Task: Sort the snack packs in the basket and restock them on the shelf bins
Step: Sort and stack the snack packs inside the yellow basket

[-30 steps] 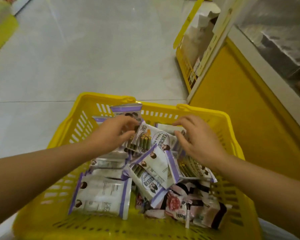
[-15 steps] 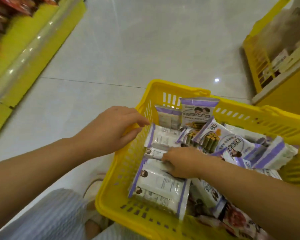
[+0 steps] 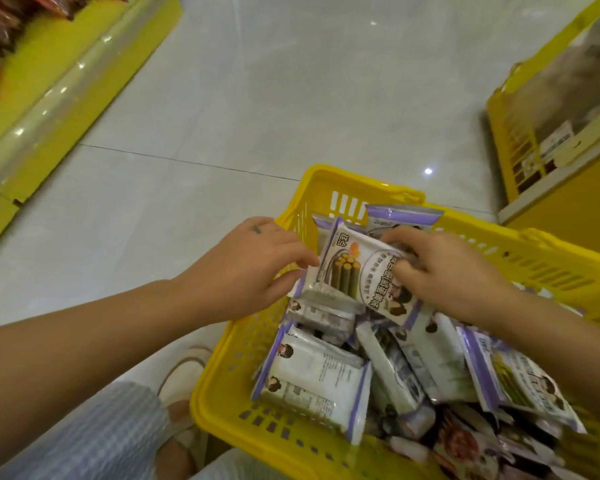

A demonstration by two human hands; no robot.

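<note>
Left shelf: we are seeing a yellow shelf base (image 3: 49,98) running along the left edge, with blurred red packs (image 3: 0,26) lying above it.
Leg and sandal: we are looking down on a blue-striped trouser leg (image 3: 94,441) and a pale sandal (image 3: 184,382), just beside the basket's near-left corner.
Left hand: the left hand (image 3: 246,268) is pinching the left end of the snack pack between thumb and fingertips.
Face-down pack: a white and purple face-down pack (image 3: 316,382) is lying label-up inside the basket, near the front-left wall.
Snack pack: the snack pack (image 3: 347,275), white with purple ends and green rolls printed on it, is being held tilted over the basket's far-left part; we cannot tell whether it is touching the packs beneath.
Right hand: the right hand (image 3: 444,275) is gripping the pack's right half, fingers curled over the top edge and the thumb pressing on the face.
Basket: the yellow slotted basket (image 3: 541,240) is standing on the pale tiled floor (image 3: 257,98), holding many jumbled packs.
Shelf bin: a yellow shelf bin (image 3: 520,133) is showing at the right, its contents blurred.
</note>
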